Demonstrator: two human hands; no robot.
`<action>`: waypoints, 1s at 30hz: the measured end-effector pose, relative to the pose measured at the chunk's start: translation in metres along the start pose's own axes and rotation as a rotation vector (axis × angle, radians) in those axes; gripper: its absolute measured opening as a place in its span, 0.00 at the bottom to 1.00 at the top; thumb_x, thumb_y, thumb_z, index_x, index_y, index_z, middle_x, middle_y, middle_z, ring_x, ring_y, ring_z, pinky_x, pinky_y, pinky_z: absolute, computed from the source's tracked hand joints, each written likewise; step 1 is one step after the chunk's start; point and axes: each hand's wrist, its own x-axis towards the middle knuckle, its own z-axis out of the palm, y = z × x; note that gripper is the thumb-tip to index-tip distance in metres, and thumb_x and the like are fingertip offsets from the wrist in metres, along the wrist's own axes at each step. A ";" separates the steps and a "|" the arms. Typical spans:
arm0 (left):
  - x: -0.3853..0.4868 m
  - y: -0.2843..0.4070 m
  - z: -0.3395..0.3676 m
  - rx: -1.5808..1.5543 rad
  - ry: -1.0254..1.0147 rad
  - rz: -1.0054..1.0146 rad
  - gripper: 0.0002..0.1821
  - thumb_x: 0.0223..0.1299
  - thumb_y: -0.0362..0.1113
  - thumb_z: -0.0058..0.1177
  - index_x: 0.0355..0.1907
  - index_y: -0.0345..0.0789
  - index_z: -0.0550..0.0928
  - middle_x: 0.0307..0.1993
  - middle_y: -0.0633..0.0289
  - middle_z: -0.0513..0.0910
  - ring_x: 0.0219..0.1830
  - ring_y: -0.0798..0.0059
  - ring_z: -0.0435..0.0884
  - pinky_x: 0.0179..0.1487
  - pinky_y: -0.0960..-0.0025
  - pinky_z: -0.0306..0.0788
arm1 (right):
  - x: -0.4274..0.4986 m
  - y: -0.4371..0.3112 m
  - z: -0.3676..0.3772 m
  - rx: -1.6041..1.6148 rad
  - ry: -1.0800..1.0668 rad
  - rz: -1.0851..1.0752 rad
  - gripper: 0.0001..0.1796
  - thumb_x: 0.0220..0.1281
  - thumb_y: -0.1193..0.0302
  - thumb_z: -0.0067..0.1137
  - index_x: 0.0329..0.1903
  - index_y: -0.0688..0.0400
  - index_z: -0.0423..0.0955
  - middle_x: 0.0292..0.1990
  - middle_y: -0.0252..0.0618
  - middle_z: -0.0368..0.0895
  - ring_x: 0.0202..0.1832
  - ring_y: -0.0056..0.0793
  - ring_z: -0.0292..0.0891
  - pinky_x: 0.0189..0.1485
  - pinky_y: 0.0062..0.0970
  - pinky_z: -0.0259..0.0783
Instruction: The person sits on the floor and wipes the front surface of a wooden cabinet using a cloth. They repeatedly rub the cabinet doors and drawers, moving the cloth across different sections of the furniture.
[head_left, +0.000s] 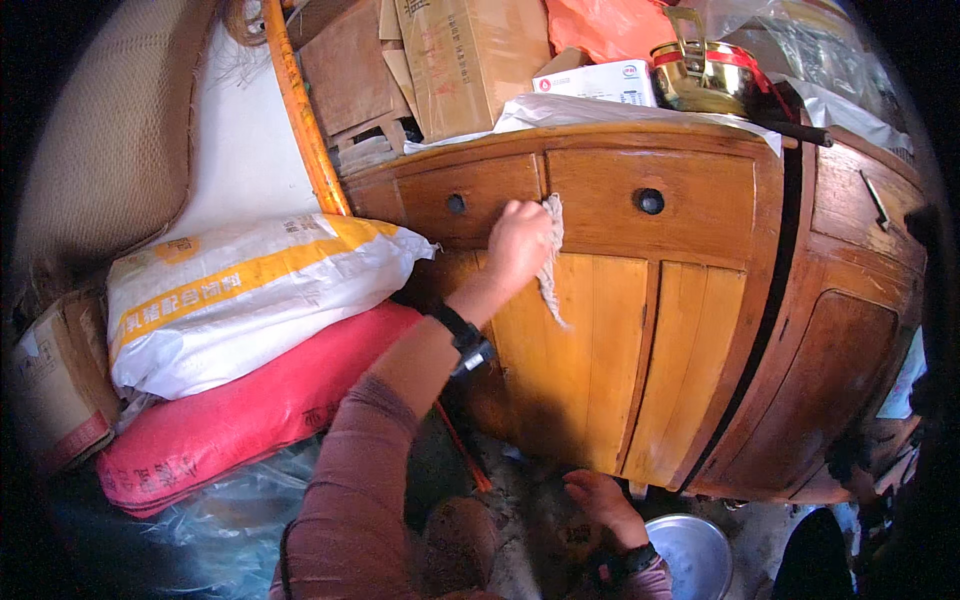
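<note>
My left hand (520, 236) grips a crumpled grey-beige cloth (552, 259), whose loose end hangs down over the front of a brown wooden cabinet (694, 236). Fist and cloth are at the divide between two drawers, each with a dark round knob (649, 200). Below them are lighter yellow-brown wood panels (592, 352). Low down by the cabinet's bottom edge, my right hand (604, 506) has its fingers loosely bent, with nothing visible in them. Beside that wrist, a round metal basin (690, 559) stands on the floor. Both wrists wear dark bands.
On the cabinet top stand a cardboard box (465, 64), a white carton (600, 84) and a brass-coloured pot (705, 79) with red ribbon. A white-and-yellow woven sack (262, 300) lies on a red sack (255, 412) at left. A second wooden cabinet (817, 382) adjoins at right.
</note>
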 end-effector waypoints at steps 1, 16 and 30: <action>0.007 -0.003 -0.005 0.006 -0.132 -0.058 0.11 0.41 0.24 0.60 0.31 0.33 0.78 0.34 0.53 0.78 0.40 0.50 0.75 0.43 0.55 0.72 | -0.002 -0.003 -0.001 0.005 -0.002 0.004 0.15 0.66 0.62 0.55 0.48 0.56 0.80 0.45 0.49 0.82 0.51 0.51 0.77 0.53 0.42 0.73; -0.045 0.000 0.026 -0.018 0.042 0.007 0.08 0.47 0.26 0.56 0.32 0.37 0.79 0.31 0.57 0.75 0.40 0.52 0.75 0.41 0.54 0.72 | -0.008 0.026 0.015 -0.119 -0.175 0.070 0.15 0.64 0.60 0.55 0.46 0.57 0.80 0.43 0.50 0.83 0.49 0.52 0.78 0.50 0.43 0.73; -0.029 0.025 0.051 0.069 0.381 -0.200 0.27 0.58 0.33 0.55 0.63 0.36 0.74 0.66 0.46 0.67 0.70 0.43 0.60 0.73 0.50 0.54 | 0.004 0.034 0.018 -0.557 -0.316 -0.127 0.15 0.61 0.60 0.55 0.46 0.54 0.79 0.43 0.45 0.82 0.50 0.47 0.77 0.51 0.42 0.73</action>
